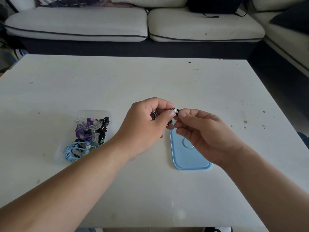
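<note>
Where the two hands meet above the middle of the table (133, 81), they hold a set of black-and-white earphones (174, 113) between them. The left hand (147, 124) has its fingers curled round the wound part of the cord, with the thumb laid against a white earbud at the top. The right hand (204, 136) pinches the same end from the other side between thumb and forefinger, while its other fingers hang loosely bent below. The earphones are off the table surface, just above the far end of a light blue lid (189, 159). The lid lies flat on the table under the right hand and has a round raised ring in its middle. Most of the cord is hidden inside the left hand, so I cannot tell how it is wound. Well apart to the left stands a clear plastic box (93, 111), open at the top, holding a tangle of cords (87, 136) in white, purple, black and pale blue. Beyond the far table edge runs a pale sofa (76, 22) with dark piping, and a black bag (214, 5) rests against its back cushions at the right.
</note>
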Demonstrator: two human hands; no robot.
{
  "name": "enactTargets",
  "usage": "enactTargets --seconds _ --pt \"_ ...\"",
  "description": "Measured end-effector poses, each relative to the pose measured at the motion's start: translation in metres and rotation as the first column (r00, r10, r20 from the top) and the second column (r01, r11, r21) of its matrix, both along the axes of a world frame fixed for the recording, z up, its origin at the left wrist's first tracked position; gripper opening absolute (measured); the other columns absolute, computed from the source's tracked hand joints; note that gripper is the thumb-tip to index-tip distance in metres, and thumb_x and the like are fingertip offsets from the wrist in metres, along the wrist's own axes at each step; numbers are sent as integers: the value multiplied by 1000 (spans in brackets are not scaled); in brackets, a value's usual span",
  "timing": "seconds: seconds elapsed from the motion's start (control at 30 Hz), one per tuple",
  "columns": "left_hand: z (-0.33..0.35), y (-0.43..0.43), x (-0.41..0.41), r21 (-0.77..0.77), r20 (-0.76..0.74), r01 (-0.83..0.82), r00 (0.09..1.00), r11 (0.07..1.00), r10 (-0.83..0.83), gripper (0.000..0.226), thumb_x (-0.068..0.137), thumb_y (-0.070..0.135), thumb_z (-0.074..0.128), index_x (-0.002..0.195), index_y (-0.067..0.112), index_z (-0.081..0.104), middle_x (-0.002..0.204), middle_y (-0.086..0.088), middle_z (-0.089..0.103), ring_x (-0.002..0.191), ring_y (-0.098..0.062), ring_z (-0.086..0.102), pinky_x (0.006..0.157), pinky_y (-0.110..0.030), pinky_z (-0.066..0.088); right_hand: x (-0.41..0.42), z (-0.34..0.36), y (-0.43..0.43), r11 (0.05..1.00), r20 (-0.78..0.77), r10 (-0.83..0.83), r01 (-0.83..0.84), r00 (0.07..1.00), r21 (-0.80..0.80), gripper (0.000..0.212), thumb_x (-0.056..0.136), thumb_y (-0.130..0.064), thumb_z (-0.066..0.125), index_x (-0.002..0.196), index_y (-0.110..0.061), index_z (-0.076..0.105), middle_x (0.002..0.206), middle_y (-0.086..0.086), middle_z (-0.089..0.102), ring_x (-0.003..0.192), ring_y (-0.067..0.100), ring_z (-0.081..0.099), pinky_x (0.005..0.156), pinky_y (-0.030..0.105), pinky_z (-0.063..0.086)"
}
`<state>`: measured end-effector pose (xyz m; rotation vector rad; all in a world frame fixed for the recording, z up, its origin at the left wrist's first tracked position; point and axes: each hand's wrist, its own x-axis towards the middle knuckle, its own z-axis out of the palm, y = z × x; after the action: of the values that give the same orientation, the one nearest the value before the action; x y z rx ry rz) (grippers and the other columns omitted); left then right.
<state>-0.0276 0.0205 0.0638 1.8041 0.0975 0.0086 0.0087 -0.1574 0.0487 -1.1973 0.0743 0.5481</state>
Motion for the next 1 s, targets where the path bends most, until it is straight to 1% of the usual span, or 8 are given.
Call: enactTargets --seconds 0.13,0.37,0.43,0.53,0.7,0.8,0.87,1.0 --pt "-1 0 1 28 20 -1 1000 1000 0 10 99 14 69 106 17 74 75 9 75 53 1 64 53 -14 47 0 0 1 1000 28 -13 13 1000 20 11 81 -16 70 83 -7 75 82 11 71 79 20 71 71 25 58" --pt "-1 -1 1 62 68 5 998 998 -9 9 99 12 69 107 12 73 73 9 72 52 2 63 52 -8 43 -1 -2 4 999 88 -29 27 996 26 18 84 -16 69 91 0 70 87 19 69 83 29 72 73 27 58" --pt "-1 -2 1 76 81 -3 997 997 -3 9 99 11 68 106 12 73 71 10 71 52 3 63 52 -7 43 -1 -2 5 999 118 -46 45 992 13 16 84 -14 69 90 1 70 85 19 69 81 28 73 73 27 58" --pt "-2 -3 1 79 84 -23 996 997 16 8 99 12 68 106 12 72 70 11 69 52 3 62 51 -6 42 -3 -3 8 997 148 -78 77 986 12 9 91 -6 65 88 1 70 81 16 69 77 27 72 72 27 58" --pt "-5 -5 2 67 86 -55 995 996 49 8 99 11 67 105 12 71 69 12 68 51 3 62 51 -7 42 -6 -5 15 993 162 -119 119 980 11 14 98 -1 59 88 1 68 75 11 69 71 23 69 71 28 56" --pt "-5 -5 2 74 102 -74 993 995 66 9 99 12 67 107 12 71 71 11 68 51 3 62 51 -7 42 -7 -6 18 992 143 -124 122 982 28 17 99 -2 58 86 -2 69 75 11 69 74 25 68 72 29 55" --pt "-5 -6 2 80 112 -81 991 994 72 9 99 13 67 108 12 71 74 10 69 54 3 64 52 -7 43 -7 -6 19 993 132 -117 114 984 33 19 100 -2 57 85 -3 69 75 10 68 74 24 68 73 29 54" --pt "-8 -7 3 115 154 -90 985 989 72 6 98 14 68 104 15 71 80 10 72 67 -1 71 59 -9 47 -7 -7 20 993 135 -119 116 984 30 19 101 -3 56 85 -2 66 77 11 66 72 21 66 72 29 53"
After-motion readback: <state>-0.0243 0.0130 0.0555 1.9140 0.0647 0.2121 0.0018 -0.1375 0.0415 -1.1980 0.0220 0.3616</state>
